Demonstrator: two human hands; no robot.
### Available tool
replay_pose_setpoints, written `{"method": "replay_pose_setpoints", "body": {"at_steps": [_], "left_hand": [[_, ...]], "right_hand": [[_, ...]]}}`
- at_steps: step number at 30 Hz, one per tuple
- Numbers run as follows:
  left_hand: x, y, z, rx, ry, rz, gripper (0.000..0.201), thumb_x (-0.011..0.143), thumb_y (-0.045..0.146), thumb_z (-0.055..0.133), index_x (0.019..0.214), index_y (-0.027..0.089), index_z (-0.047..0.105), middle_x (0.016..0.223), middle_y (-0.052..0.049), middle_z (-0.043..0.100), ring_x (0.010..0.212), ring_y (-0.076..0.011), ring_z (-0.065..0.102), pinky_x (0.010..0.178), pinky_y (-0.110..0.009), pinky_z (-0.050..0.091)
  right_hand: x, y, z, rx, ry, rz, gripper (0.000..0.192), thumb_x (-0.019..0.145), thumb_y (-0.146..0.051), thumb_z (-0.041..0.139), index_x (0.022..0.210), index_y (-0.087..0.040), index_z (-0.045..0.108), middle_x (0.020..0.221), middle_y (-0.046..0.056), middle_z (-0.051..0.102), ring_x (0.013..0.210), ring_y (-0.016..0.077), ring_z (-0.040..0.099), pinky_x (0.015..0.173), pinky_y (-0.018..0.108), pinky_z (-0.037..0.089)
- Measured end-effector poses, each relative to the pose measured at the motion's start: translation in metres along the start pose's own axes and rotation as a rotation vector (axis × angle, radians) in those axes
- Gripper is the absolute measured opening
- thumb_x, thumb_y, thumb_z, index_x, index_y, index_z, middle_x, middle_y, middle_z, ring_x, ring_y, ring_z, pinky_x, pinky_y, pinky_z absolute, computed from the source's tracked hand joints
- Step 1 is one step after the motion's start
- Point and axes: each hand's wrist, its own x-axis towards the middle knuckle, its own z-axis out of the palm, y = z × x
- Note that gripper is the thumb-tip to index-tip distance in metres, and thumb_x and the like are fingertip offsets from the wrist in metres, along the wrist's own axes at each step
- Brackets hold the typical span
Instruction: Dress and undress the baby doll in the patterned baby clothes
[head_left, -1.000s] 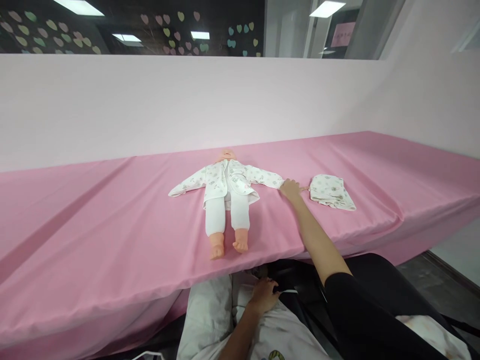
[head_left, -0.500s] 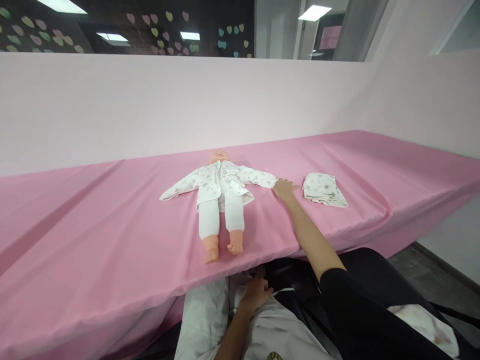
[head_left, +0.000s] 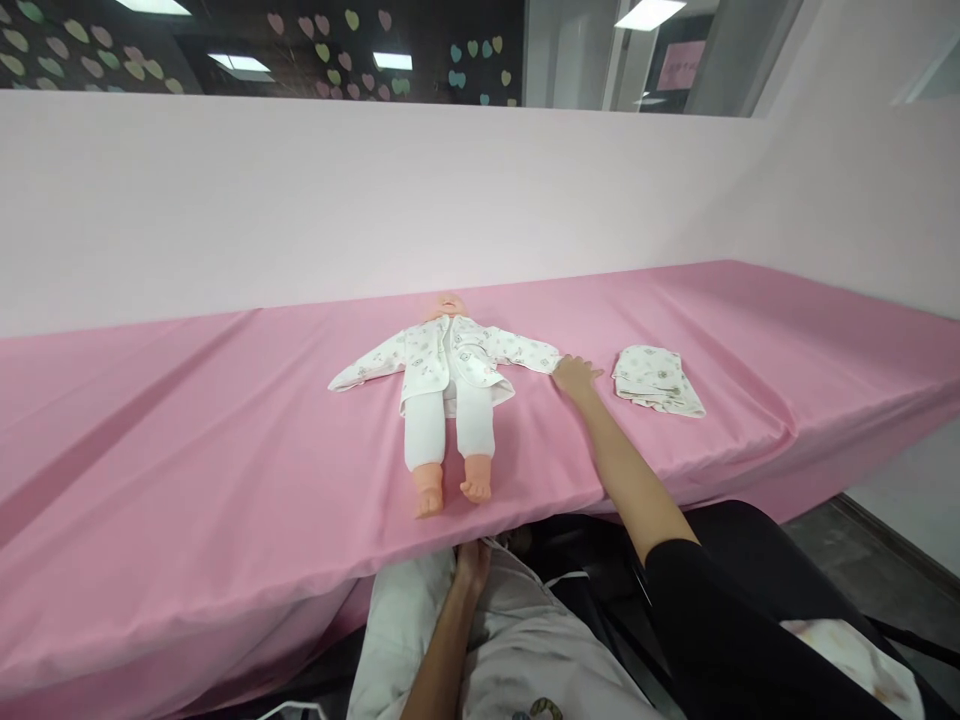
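Note:
My left hand (head_left: 473, 566) is low at the near edge of the pink-covered table, over my lap. The table edge and my clothes hide its fingers. My right hand is out of view. Beyond the edge a baby doll (head_left: 430, 490) lies on its back, its head towards the wall and bare feet towards me. It wears white trousers (head_left: 424, 432) and an open white printed jacket (head_left: 425, 362) with the sleeves spread wide. Another person's hand (head_left: 576, 375), reaching from the right, rests at the cuff of the jacket's right-side sleeve (head_left: 529, 352).
A folded printed white cloth (head_left: 657, 380) lies right of that hand. The pink cover (head_left: 187, 480) hangs over the table's front edge. A white wall (head_left: 337, 200) runs behind. The other person's black sleeve (head_left: 720, 620) is close on my right.
My left hand has moved left and in towards the table edge, its fingers passing out of sight. The other person's hand stays at the sleeve cuff. The view has shifted slightly.

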Motion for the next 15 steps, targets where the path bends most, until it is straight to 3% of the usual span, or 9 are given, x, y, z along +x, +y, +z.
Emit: {"method": "replay_pose_setpoints", "body": {"at_steps": [2,5,11,15], "left_hand": [[-0.001,-0.001,0.001,-0.166,-0.026,0.000,0.042,0.076,0.056,0.041,0.088,0.023,0.064,0.094,-0.007,0.067,0.099,-0.0286,0.058,0.083,-0.047,0.047],[0.000,-0.004,0.000,-0.251,-0.059,0.002,0.045,0.075,0.059,0.041,0.088,0.023,0.064,0.096,-0.008,0.067,0.098,-0.0281,0.058,0.086,-0.048,0.046],[0.000,-0.011,0.000,-0.327,-0.076,-0.051,0.030,0.066,0.049,0.051,0.082,0.024,0.059,0.090,-0.005,0.067,0.101,-0.0271,0.057,0.094,-0.049,0.042],[-0.008,-0.009,0.005,-0.302,-0.096,-0.069,0.028,0.057,0.038,0.059,0.080,0.024,0.055,0.086,-0.003,0.065,0.097,-0.0251,0.059,0.086,-0.045,0.049]], "right_hand": [[0.000,0.000,0.000,-0.002,-0.009,0.001,0.042,0.086,-0.021,0.029,0.123,-0.008,0.045,0.125,0.022,0.046,0.120,0.0374,0.036,0.093,0.069,0.016],[0.000,-0.001,0.000,-0.003,-0.005,0.002,0.042,0.086,-0.021,0.029,0.123,-0.008,0.045,0.126,0.022,0.045,0.119,0.0374,0.036,0.093,0.069,0.016],[-0.002,-0.002,-0.003,-0.013,-0.011,0.006,0.042,0.086,-0.020,0.029,0.123,-0.008,0.045,0.126,0.022,0.045,0.120,0.0370,0.037,0.093,0.067,0.019],[-0.002,0.002,-0.003,-0.022,-0.005,-0.020,0.042,0.086,-0.019,0.029,0.122,-0.006,0.046,0.124,0.024,0.045,0.118,0.0376,0.038,0.092,0.067,0.021]]}}
